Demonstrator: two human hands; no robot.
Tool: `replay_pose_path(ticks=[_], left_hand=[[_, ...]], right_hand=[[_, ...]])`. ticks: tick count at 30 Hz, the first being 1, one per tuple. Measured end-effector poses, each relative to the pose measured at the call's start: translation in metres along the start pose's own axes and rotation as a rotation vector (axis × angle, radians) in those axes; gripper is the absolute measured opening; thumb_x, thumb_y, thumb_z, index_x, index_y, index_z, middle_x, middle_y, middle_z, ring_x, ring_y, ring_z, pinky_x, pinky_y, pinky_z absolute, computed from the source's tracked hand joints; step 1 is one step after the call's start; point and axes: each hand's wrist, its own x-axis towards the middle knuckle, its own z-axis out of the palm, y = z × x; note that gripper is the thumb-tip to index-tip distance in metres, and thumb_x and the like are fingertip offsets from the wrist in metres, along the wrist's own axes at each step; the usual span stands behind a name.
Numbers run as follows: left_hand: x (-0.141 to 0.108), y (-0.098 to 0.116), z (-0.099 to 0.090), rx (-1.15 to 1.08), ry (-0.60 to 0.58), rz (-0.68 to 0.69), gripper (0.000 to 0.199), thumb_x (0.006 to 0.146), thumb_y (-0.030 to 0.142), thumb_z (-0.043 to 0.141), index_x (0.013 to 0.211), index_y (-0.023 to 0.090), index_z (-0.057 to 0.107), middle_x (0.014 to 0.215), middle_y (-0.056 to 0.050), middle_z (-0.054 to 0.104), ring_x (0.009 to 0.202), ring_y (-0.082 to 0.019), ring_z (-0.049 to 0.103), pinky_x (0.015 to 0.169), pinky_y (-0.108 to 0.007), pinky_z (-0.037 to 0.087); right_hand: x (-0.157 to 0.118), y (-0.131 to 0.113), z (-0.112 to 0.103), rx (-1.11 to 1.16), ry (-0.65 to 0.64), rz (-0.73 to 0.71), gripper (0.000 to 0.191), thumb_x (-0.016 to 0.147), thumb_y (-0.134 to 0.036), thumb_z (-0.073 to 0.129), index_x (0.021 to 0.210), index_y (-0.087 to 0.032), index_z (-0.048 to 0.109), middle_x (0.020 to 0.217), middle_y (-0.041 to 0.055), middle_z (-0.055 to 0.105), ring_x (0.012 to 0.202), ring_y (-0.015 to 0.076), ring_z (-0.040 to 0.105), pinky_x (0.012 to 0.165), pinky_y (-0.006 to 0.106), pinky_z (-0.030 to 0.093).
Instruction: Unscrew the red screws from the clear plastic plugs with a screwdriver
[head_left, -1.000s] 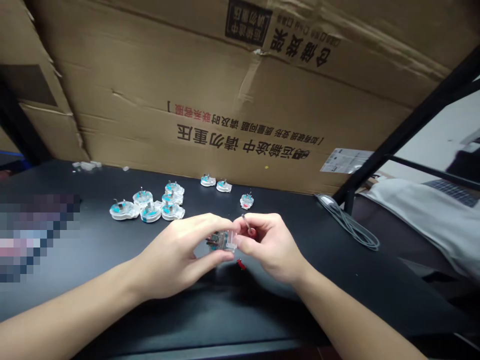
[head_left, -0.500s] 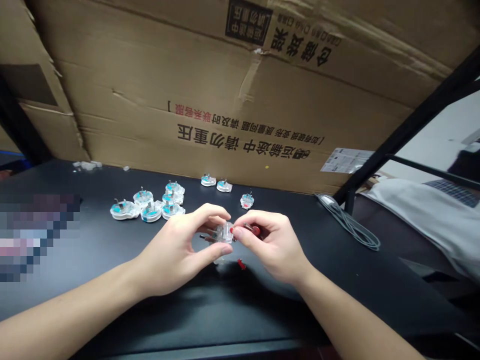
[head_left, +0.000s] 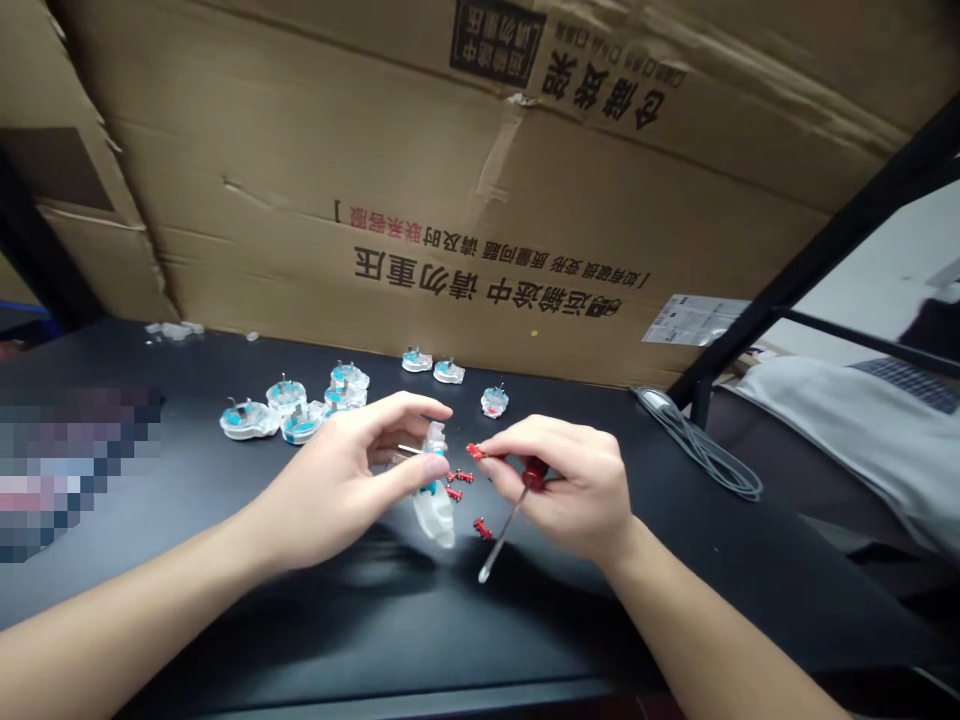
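Observation:
My left hand (head_left: 352,490) is closed on a clear plastic power plug (head_left: 435,515), its metal pins pointing left and its body hanging on edge below my thumb. A small red part (head_left: 474,452) is pinched between the thumb and index finger of my right hand (head_left: 574,490), a short way right of the plug. That same hand also keeps a screwdriver (head_left: 534,474) with a red handle, its metal shaft slanting down to the left. Beneath my hands, several more small red parts (head_left: 483,528) lie on the black table.
Several similar plugs (head_left: 250,419) with blue inside stand left on the black tabletop (head_left: 360,640), others further back. A plug with a red part (head_left: 494,402) stands behind my hands. Clear pieces (head_left: 175,330) lie back left, a grey cable (head_left: 701,445) right. Cardboard (head_left: 420,160) walls the back.
My right hand has moved slightly right, away from the plug, with a red part at its fingertips. The screwdriver's shaft now shows. The plug has turned in my left hand, uncovering red parts below.

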Motion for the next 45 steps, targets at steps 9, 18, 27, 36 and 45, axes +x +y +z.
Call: replay_pose_path(ticks=[9, 18, 27, 36, 45], left_hand=[[0.016, -0.021, -0.042, 0.697, 0.102, 0.099, 0.037, 0.085, 0.045, 0.067, 0.113, 0.021, 0.070, 0.120, -0.010, 0.071, 0.115, -0.032, 0.062, 0.101, -0.047, 0.047], [0.001, 0.001, 0.011, 0.112, 0.045, 0.116, 0.010, 0.088, 0.027, 0.069, 0.092, 0.021, 0.076, 0.083, 0.002, 0.078, 0.074, -0.014, 0.071, 0.070, -0.022, 0.056], [-0.002, -0.003, 0.020, 0.084, 0.192, 0.097, 0.009, 0.086, 0.027, 0.071, 0.088, 0.021, 0.076, 0.083, 0.000, 0.080, 0.074, -0.017, 0.074, 0.071, -0.026, 0.061], [-0.003, -0.004, 0.025, 0.065, 0.217, 0.119, 0.007, 0.087, 0.025, 0.070, 0.087, 0.020, 0.075, 0.083, 0.001, 0.079, 0.073, -0.016, 0.074, 0.070, -0.024, 0.061], [0.001, -0.004, 0.020, 0.149, 0.179, 0.087, 0.010, 0.087, 0.028, 0.068, 0.091, 0.020, 0.072, 0.084, 0.000, 0.078, 0.075, -0.016, 0.072, 0.070, -0.025, 0.058]], right_hand=[[-0.005, 0.002, 0.003, 0.126, -0.083, 0.334, 0.010, 0.089, -0.024, 0.068, 0.084, -0.020, 0.075, 0.072, 0.0008, 0.073, 0.055, 0.0103, 0.054, 0.052, 0.024, 0.043], [-0.006, -0.003, 0.013, 0.101, -0.096, 0.187, 0.009, 0.089, -0.022, 0.066, 0.086, -0.019, 0.074, 0.069, 0.0019, 0.070, 0.056, 0.0105, 0.056, 0.055, 0.024, 0.046], [-0.004, -0.008, 0.017, 0.126, -0.067, 0.341, 0.014, 0.091, -0.025, 0.063, 0.080, -0.020, 0.069, 0.066, -0.0010, 0.063, 0.053, 0.0094, 0.050, 0.053, 0.024, 0.041], [-0.005, -0.009, 0.021, 0.089, -0.090, 0.298, 0.017, 0.095, -0.025, 0.056, 0.081, -0.020, 0.064, 0.070, -0.0001, 0.061, 0.058, 0.0107, 0.051, 0.057, 0.025, 0.043], [-0.002, 0.002, 0.018, 0.129, -0.086, 0.455, 0.022, 0.098, -0.033, 0.049, 0.086, -0.019, 0.061, 0.073, -0.0015, 0.059, 0.058, 0.0097, 0.047, 0.056, 0.023, 0.038]])
